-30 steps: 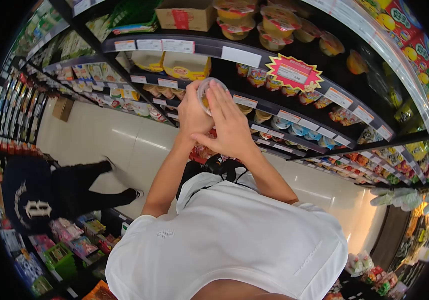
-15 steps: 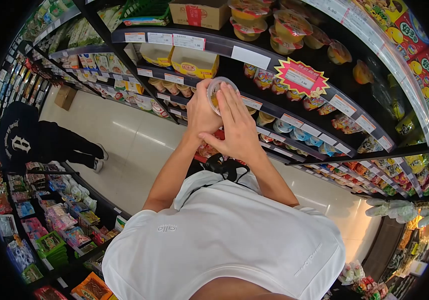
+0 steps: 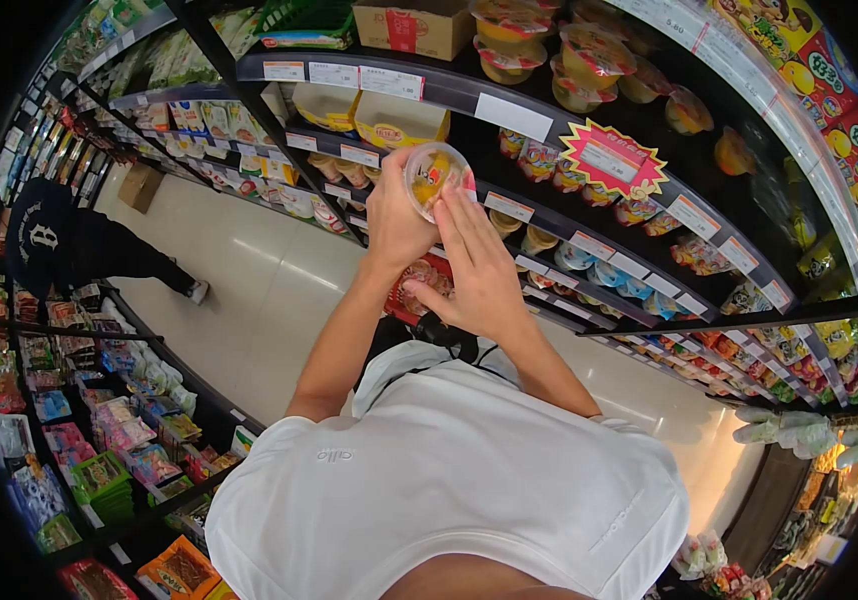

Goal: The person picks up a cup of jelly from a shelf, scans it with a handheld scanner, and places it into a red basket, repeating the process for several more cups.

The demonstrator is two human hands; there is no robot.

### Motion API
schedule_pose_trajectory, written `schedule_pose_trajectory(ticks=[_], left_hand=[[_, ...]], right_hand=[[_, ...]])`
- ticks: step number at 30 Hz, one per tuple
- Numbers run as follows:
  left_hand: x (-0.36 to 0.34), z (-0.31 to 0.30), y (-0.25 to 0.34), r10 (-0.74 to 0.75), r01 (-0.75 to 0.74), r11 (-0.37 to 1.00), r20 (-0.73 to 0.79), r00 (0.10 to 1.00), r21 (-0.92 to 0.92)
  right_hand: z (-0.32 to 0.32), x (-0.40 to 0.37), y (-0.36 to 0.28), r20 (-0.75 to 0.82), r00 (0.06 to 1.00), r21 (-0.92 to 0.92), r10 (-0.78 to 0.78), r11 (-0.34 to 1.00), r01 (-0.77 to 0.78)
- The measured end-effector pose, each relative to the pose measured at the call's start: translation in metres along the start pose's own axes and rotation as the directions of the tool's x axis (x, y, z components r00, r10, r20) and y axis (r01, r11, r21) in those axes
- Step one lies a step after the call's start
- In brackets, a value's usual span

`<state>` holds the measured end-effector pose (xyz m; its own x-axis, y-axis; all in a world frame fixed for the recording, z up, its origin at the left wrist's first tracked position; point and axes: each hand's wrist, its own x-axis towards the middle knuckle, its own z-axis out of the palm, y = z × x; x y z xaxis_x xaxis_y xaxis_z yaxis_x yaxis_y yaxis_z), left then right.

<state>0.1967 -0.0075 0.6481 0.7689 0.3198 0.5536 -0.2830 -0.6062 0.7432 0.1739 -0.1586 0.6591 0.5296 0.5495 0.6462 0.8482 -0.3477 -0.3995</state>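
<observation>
A transparent round cup (image 3: pixel 433 172) with yellow pieces inside, like a fruit jelly cup, is raised in front of the shelves. My left hand (image 3: pixel 399 215) wraps around its left and lower side. Against the cup's lower right edge rest the straight fingers of my right hand (image 3: pixel 471 262), its thumb spread away toward the left wrist. The cup's round top faces me. Beneath my wrists, a red-edged container (image 3: pixel 404 312) with packaged items shows, partly hidden by my hands.
Shelves hold stacked fruit cups (image 3: pixel 589 58), an open yellow carton (image 3: pixel 401 122) and a cardboard box (image 3: pixel 411 28). A starburst price sign (image 3: pixel 613 158) juts from a shelf edge. At left, a person in dark clothes (image 3: pixel 79 245) stands by racks of snack packets (image 3: pixel 119 420).
My right fingers have slid off the cup's top to its lower right edge, uncovering the yellow contents. The cup's top now faces me more fully. The person at left has shifted slightly.
</observation>
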Motion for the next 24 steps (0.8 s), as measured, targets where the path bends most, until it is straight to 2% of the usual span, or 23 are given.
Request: schedule_pose_trajectory(ticks=[6,9,13,14,15,16,17,19,22,24], left_hand=[[-0.002,-0.004,-0.002,0.002,-0.002,1.0,-0.012,1.0,-0.016],[-0.007,-0.007,-0.008,-0.049,0.052,0.996,0.05,0.998,-0.068],[-0.016,-0.006,-0.011,0.014,0.003,0.992,0.136,0.991,-0.127],[-0.016,-0.005,-0.013,0.046,-0.028,0.992,0.15,0.988,-0.123],[-0.016,-0.005,-0.014,0.078,-0.059,0.991,0.162,0.984,-0.118],[-0.017,-0.005,-0.015,-0.024,0.047,0.993,0.205,0.978,-0.106],[-0.017,-0.008,-0.016,-0.028,0.049,0.993,0.202,0.979,-0.103],[-0.018,-0.013,-0.019,-0.081,0.087,0.996,0.222,0.972,-0.016],[-0.023,-0.017,-0.026,-0.116,0.118,0.993,0.211,0.971,0.005],[-0.023,-0.019,-0.028,-0.084,0.086,0.996,0.18,0.98,0.0]], right_hand=[[-0.01,0.001,0.011,0.072,0.995,-0.016,-0.062,0.998,0.064],[-0.016,0.015,0.025,0.06,0.993,0.031,-0.104,0.994,0.103],[-0.017,0.046,0.029,0.01,0.996,0.081,-0.093,0.992,0.092],[-0.01,0.049,0.033,0.086,0.991,0.062,-0.107,0.993,0.102],[-0.004,0.051,0.034,0.085,0.991,0.062,-0.108,0.993,0.103],[0.003,0.052,0.032,0.152,0.984,0.063,-0.093,0.995,0.084],[0.009,0.052,0.032,0.221,0.972,0.065,-0.078,0.996,0.065],[0.025,0.047,0.039,0.231,0.969,0.097,-0.088,0.993,0.067],[0.032,0.04,0.04,0.251,0.962,0.131,-0.106,0.989,0.075],[0.031,0.035,0.037,0.267,0.957,0.136,-0.117,0.987,0.083]])
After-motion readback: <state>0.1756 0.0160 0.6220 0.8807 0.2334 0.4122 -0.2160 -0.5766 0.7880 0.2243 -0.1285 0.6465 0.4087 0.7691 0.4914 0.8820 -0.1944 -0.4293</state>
